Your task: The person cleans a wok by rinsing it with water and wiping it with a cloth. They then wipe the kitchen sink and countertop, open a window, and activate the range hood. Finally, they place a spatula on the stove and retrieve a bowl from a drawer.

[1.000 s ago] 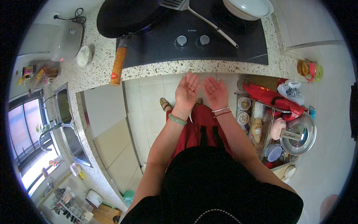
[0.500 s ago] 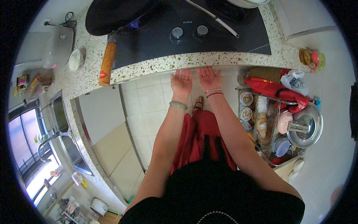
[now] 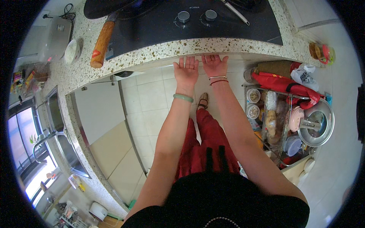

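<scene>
My left hand (image 3: 186, 72), below a green bangle (image 3: 183, 97), is palm up at the front edge of the speckled countertop (image 3: 159, 50). Beside it my right hand (image 3: 215, 67) has its palm turned up too, with a silver bracelet and a red cord at the wrist. Both sets of fingers are stretched toward the underside of the edge, and neither hand holds anything. Whether the fingertips touch a panel there is hard to see. Above them lies a black gas hob (image 3: 159, 34) with two round silver knobs. A dark wok (image 3: 110, 9) with a wooden handle (image 3: 102, 47) stands to its left.
A long metal utensil handle (image 3: 237, 13) lies across the hob. On the right stands a loaded wire rack (image 3: 283, 131), with a red bag (image 3: 281, 83) and a steel lid (image 3: 323, 127). At left are a white bowl (image 3: 72, 51), a sink (image 3: 72, 152) and pale cabinet doors (image 3: 100, 110).
The counter, hob and wok sit higher in the picture as the view shifts. A dark gap now shows under the counter edge, left of my hands. Both hands stay palm up at the edge.
</scene>
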Demonstrator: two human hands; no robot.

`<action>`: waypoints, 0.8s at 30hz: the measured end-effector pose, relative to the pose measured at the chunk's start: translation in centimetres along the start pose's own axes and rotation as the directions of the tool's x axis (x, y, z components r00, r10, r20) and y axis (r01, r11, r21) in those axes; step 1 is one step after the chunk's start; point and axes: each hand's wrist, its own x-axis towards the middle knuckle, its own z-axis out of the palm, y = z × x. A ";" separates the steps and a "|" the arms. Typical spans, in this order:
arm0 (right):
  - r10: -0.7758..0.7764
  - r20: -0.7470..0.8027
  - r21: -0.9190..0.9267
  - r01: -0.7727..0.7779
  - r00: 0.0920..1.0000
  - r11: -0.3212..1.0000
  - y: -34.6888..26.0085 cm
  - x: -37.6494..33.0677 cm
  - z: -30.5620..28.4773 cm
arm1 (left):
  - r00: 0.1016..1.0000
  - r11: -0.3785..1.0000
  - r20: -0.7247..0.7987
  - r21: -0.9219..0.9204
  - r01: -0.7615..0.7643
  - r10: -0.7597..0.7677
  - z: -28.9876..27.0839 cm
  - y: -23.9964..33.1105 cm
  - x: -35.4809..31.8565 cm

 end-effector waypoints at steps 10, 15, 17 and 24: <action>0.012 -0.035 -0.025 -0.013 0.999 1.000 -0.6 -4.1 -2.3 | 0.999 0.999 -0.030 0.030 0.011 -0.010 -1.4 0.4 -3.7; -0.009 -0.060 -0.142 0.001 0.998 0.990 -1.0 -7.0 -5.0 | 0.997 0.996 -0.056 0.078 0.051 -0.046 -2.9 0.4 -6.4; -0.013 -0.096 -0.138 0.000 0.995 0.990 -1.0 -9.0 -5.5 | 0.997 0.988 -0.037 0.141 0.065 -0.060 -4.0 0.7 -7.4; -0.025 -0.122 -0.125 0.009 0.992 0.992 -1.6 -14.9 -7.6 | 0.982 0.970 -0.122 0.178 0.167 -0.146 -6.3 0.7 -11.8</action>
